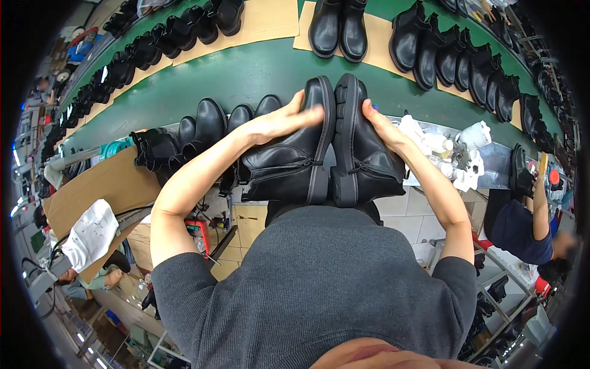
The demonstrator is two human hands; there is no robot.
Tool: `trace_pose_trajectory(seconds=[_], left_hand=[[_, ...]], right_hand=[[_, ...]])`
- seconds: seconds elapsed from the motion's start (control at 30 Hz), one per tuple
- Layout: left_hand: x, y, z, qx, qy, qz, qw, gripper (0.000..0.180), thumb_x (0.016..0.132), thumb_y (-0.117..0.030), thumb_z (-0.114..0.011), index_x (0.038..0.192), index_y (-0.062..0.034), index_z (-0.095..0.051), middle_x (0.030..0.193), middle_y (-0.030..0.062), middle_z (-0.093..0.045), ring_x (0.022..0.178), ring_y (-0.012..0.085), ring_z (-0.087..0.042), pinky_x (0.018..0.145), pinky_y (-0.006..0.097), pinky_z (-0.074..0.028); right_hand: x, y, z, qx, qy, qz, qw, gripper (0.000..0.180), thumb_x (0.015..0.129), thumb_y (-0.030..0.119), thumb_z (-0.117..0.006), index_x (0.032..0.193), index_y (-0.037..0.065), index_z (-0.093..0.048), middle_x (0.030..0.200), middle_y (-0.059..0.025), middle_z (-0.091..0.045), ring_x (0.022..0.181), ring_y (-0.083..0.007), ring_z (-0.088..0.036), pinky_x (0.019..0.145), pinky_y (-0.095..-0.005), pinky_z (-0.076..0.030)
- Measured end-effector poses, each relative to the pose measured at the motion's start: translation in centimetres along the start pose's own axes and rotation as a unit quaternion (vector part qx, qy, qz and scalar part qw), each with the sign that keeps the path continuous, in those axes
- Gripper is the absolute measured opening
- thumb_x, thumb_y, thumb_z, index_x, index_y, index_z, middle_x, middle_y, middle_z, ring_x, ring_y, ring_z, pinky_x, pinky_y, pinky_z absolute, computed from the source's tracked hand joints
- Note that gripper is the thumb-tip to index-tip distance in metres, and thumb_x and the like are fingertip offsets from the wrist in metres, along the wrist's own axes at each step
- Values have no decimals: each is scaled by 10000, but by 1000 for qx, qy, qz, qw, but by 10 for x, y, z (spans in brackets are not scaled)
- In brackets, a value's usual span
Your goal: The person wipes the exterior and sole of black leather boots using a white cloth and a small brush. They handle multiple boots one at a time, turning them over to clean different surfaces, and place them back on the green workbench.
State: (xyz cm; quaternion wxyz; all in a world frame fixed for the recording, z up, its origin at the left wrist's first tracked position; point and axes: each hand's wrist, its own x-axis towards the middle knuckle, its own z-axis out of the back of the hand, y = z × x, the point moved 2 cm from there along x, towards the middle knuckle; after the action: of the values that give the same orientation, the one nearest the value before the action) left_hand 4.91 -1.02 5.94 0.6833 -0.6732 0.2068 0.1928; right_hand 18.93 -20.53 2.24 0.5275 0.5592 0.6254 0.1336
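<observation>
Two black leather ankle boots are held on their sides, soles facing each other, at the table's near edge. My left hand [284,122] is on the left ankle boot [276,157] near its toe, with slightly blurred fingers stretched across the upper. My right hand [386,128] grips the right ankle boot [373,157]; its thumb presses near the toe and the other fingers are hidden beneath. A zip runs along the upward side of each boot. The ridged tread of the right boot shows, and the soles meet or nearly meet at the front.
Black boots [340,29] stand in long rows on cardboard [270,24] across the green table [246,71]. More boots [209,120] are beyond my left forearm. White cloths and bottles [455,147] lie beside my right forearm. Another person [522,227] works at the far right.
</observation>
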Motion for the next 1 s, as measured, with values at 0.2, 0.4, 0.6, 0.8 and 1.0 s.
trace_pose_trajectory(seconds=[0.2, 0.4, 0.6, 0.8, 1.0], left_hand=[[8, 7, 3, 13, -4, -87, 996, 1186, 690, -372, -846, 1481, 47, -69, 1497, 236, -241, 1413, 293, -221, 1156, 347, -197], [22, 25, 11, -290, 182, -111, 933, 1070, 717, -373, -830, 1489, -37, -170, 1412, 144, -418, 1282, 218, -444, 1088, 361, -357], [33, 27, -14, -474, 152, -175, 849, 1209, 521, -742, -706, 1418, -15, -349, 1276, 175, -542, 1021, 214, -615, 708, 340, -579], [48, 26, -15, -443, 129, -233, 856, 1384, 422, -900, -560, 1456, -24, -280, 1119, 157, -609, 877, 241, -644, 492, 318, -544], [24, 59, 40, -475, 42, -77, 876, 970, 604, -639, -744, 1281, 13, -505, 1190, 161, -620, 1080, 260, -615, 939, 408, -507]], right_hand=[[2, -8, 22, 25, 65, -4, 998, 861, 756, 450, -770, 1379, -10, -395, 1268, -156, -550, 1141, -230, -570, 970, -351, -469], [4, -3, 18, 224, 217, 39, 949, 1028, 705, 608, -705, 1425, -18, -322, 1278, -221, -537, 1129, -336, -576, 951, -425, -488], [26, -13, 14, 399, 316, 90, 856, 1091, 750, 824, -436, 1433, -16, -297, 1361, -315, -398, 930, -456, -616, 728, -502, -566], [40, -6, 2, 401, 307, 178, 845, 1004, 806, 772, -423, 1431, -5, -306, 1380, -305, -389, 951, -454, -609, 748, -541, -557], [21, 9, 39, 262, 183, 86, 944, 964, 778, 703, -563, 1400, -9, -374, 1398, -266, -418, 1236, -382, -491, 1019, -497, -428]])
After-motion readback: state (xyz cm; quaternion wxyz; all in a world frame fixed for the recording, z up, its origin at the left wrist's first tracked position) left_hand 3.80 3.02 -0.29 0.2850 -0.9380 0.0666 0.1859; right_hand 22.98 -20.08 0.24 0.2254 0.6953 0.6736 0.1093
